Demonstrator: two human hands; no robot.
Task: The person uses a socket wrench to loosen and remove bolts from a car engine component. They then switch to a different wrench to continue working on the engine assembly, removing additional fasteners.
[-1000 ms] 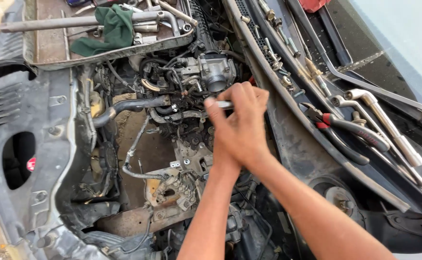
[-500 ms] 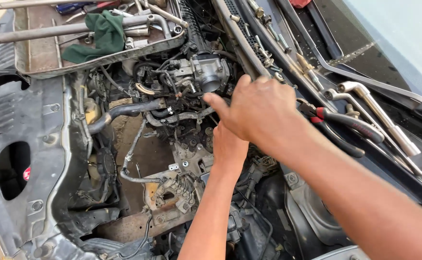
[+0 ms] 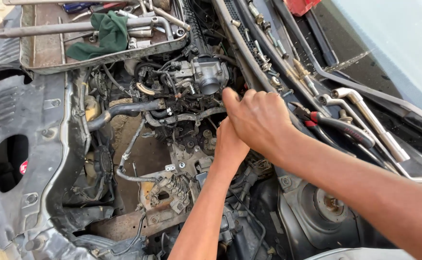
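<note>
Fingers (image 3: pixel 256 103) of the right hand (image 3: pixel 261 120) curled shut in a fist just below the throttle body (image 3: pixel 210 77); whatever they grip is hidden, cannot tell if a tool is inside. Left hand (image 3: pixel 230 144) sits under and touching the right, mostly covered, grip state not visible. Change from a second ago: a short metal shaft that stuck out of the stacked hands is no longer seen, and the right hand has rolled over the top of the left, knuckles now up, and sits closer to the firewall edge of the engine bay (image 3: pixel 42 159). Reads as a turning or pulling stroke mid-way on a fastener deep by the throttle body. Red-handled pliers (image 3: pixel 338 126) and lug wrench (image 3: pixel 370 120) lie untouched on the cowl, right edge. Green rag (image 3: pixel 107 33) in the tool tray (image 3: pixel 42 53) at the front edge.
</note>
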